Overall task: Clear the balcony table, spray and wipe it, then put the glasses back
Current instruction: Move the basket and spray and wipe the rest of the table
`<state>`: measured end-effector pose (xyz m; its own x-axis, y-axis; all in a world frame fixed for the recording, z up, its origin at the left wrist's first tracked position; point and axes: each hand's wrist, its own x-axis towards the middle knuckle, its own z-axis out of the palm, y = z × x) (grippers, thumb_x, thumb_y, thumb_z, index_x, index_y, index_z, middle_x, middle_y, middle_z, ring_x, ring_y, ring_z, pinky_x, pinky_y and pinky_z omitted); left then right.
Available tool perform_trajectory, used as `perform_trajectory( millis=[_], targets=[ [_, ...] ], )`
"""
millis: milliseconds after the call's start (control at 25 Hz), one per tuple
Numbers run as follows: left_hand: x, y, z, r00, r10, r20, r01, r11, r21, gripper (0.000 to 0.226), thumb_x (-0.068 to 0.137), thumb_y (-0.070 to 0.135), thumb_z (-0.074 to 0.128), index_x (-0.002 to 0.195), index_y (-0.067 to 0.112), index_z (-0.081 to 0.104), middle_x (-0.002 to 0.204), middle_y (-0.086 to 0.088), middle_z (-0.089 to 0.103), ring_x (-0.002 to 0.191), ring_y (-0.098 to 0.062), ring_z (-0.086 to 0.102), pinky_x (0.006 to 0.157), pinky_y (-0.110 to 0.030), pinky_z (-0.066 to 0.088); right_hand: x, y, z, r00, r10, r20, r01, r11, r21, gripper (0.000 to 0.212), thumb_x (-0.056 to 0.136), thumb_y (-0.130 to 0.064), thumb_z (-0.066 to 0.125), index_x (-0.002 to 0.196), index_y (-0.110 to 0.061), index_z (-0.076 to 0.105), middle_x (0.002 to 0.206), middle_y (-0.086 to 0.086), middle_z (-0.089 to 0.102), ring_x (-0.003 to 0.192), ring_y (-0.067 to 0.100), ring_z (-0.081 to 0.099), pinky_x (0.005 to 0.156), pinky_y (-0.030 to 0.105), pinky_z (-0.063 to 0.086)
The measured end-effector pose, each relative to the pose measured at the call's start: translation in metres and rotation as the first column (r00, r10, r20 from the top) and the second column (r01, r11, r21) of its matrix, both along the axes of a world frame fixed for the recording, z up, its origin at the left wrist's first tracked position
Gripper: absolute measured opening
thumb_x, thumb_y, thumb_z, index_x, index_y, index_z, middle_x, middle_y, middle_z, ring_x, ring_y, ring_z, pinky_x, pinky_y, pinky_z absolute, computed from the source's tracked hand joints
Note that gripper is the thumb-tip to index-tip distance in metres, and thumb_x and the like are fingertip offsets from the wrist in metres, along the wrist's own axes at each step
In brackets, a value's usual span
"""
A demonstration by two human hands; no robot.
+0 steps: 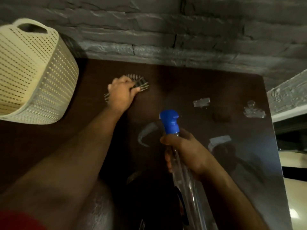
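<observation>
The person's left hand (122,90) is closed tight over a striped cloth (138,83), pressing it flat against the dark brown table (191,83). Most of the cloth is bunched under the palm and fingers; striped edges stick out beyond the fingertips toward the wall and a small corner shows on the near side of the hand, by the wrist.

The right hand (184,150) is wrapped around the neck of a clear spray bottle (186,180), fingers curled fully round it. The blue spray head (170,121) rises just above the top of that fist, its nozzle pointing out over the table away from the person, while the clear body runs down below the hand toward the camera. The bottle is held in the air, apart from the tabletop.

The cloth lies well ahead and to the left of the bottle hand. Pale wet streaks (147,135) sit on the table between the two hands and to the right of the bottle. A cream perforated basket (33,77) stands left of the cloth hand, and a grey stone wall (166,30) runs beyond it.
</observation>
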<state>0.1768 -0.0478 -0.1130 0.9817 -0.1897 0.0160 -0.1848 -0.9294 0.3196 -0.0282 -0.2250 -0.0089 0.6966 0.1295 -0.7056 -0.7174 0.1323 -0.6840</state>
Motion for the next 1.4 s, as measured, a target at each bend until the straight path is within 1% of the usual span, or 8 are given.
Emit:
perform_trajectory(
  millis=[80,200,400,600,800,960,1280,1400],
  targets=[
    [-0.007,-0.035,0.004,0.995,-0.093,-0.025,0.093,0.996,0.004,0.032,0.089,0.041,0.057,0.11,0.021,0.07,0.118,-0.003,0.059,0.109,-0.032,0.048,0.085,-0.039,0.032,-0.001,-0.004,-0.002,1.0,-0.017,0.017,0.017,1.0,0.011,0.029,0.089,-0.015,0.06,0.114,-0.006,0.049,0.068,0.018,0.054,0.053,0.028,0.05,0.054,0.037,0.044],
    [-0.068,-0.019,-0.01,0.88,-0.475,-0.002,0.475,0.879,-0.029,0.044,0.087,0.049,0.045,0.108,0.02,0.07,0.113,-0.001,0.061,0.104,-0.027,0.049,0.084,-0.038,0.032,-0.009,-0.006,0.0,1.0,-0.014,0.019,0.013,0.998,0.058,0.031,0.088,-0.015,0.062,0.115,-0.007,0.049,0.067,0.019,0.053,0.051,0.028,0.05,0.053,0.037,0.043],
    [0.017,-0.003,0.006,0.997,0.073,-0.011,-0.072,0.997,0.032,0.032,0.09,0.041,0.058,0.111,0.019,0.069,0.121,-0.005,0.058,0.11,-0.033,0.048,0.089,-0.04,0.034,-0.025,-0.013,-0.006,1.0,0.003,0.03,-0.005,0.997,0.082,0.044,0.074,-0.024,0.067,0.111,-0.009,0.05,0.061,0.016,0.055,0.046,0.024,0.052,0.052,0.034,0.046],
    [-0.081,-0.038,-0.009,0.858,-0.513,-0.02,0.512,0.858,-0.049,0.033,0.09,0.042,0.055,0.112,0.021,0.069,0.117,0.002,0.059,0.109,-0.023,0.047,0.083,-0.035,0.026,-0.033,-0.02,-0.002,1.0,0.015,-0.023,-0.013,0.994,0.111,0.031,0.083,-0.019,0.067,0.109,-0.011,0.052,0.064,0.016,0.055,0.048,0.025,0.052,0.054,0.036,0.044],
    [0.017,-0.016,-0.003,0.999,-0.038,0.01,0.039,0.999,-0.016,0.035,0.091,0.039,0.058,0.12,0.019,0.065,0.119,-0.003,0.056,0.11,-0.029,0.045,0.085,-0.035,0.028,-0.043,-0.021,-0.007,1.0,-0.013,0.008,0.012,0.994,0.105,0.021,0.087,-0.01,0.063,0.104,-0.007,0.052,0.058,0.013,0.051,0.044,0.022,0.049,0.05,0.033,0.043],
    [-0.019,-0.041,-0.008,0.962,-0.274,0.014,0.274,0.96,-0.059,0.035,0.091,0.038,0.059,0.121,0.022,0.065,0.117,0.002,0.057,0.107,-0.024,0.046,0.083,-0.032,0.026,-0.045,-0.016,-0.001,1.0,0.002,-0.026,0.001,0.994,0.112,0.024,0.086,-0.01,0.064,0.107,-0.005,0.053,0.059,0.014,0.051,0.043,0.021,0.048,0.047,0.032,0.042],
    [-0.074,-0.032,-0.001,0.959,-0.282,-0.039,0.278,0.957,-0.088,0.035,0.091,0.04,0.057,0.122,0.025,0.064,0.118,0.007,0.055,0.108,-0.017,0.044,0.083,-0.028,0.023,-0.059,-0.005,0.014,0.999,0.037,-0.028,-0.035,0.996,0.078,0.027,0.085,-0.01,0.066,0.109,-0.008,0.055,0.064,0.017,0.051,0.047,0.024,0.047,0.047,0.032,0.04],
    [-0.141,-0.013,0.006,0.889,-0.454,-0.054,0.447,0.888,-0.107,0.036,0.09,0.046,0.05,0.119,0.029,0.065,0.114,0.008,0.055,0.105,-0.016,0.045,0.083,-0.033,0.029,-0.06,-0.017,0.018,0.999,0.038,0.028,-0.04,0.998,0.055,0.038,0.071,-0.024,0.071,0.104,-0.012,0.059,0.065,0.016,0.055,0.05,0.026,0.052,0.051,0.036,0.044]
  ],
)
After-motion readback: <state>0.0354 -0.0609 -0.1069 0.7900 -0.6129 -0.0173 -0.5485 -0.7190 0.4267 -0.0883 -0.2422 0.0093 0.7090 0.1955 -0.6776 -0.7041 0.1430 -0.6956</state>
